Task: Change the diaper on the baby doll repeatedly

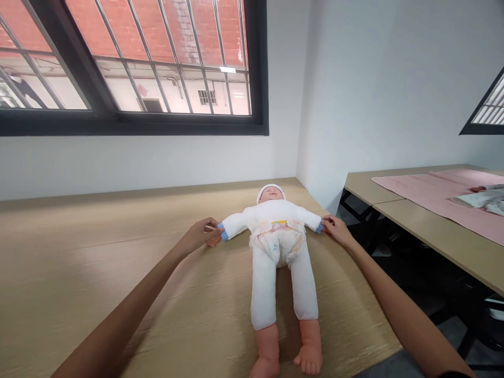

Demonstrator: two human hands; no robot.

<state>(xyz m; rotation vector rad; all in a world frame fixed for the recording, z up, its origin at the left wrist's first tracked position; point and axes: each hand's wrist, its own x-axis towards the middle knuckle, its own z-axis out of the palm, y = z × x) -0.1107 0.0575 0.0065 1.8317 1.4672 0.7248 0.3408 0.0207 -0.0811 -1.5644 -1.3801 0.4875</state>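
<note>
A baby doll lies on its back on a wooden table, its head toward the wall and its feet toward me. It has a white cloth body, a white cap and blue cuffs, and a patterned diaper is round its hips. Both its arms are spread out sideways. My left hand is closed at the blue cuff of the doll's arm on the left. My right hand pinches the cuff end of the other arm; the doll's hand there is hidden by my fingers.
A window with a dark frame and bars is above the table. To the right, across a gap, stands a second table with a pink mat and a light patterned cloth item on it. The right table edge lies close beside my right forearm.
</note>
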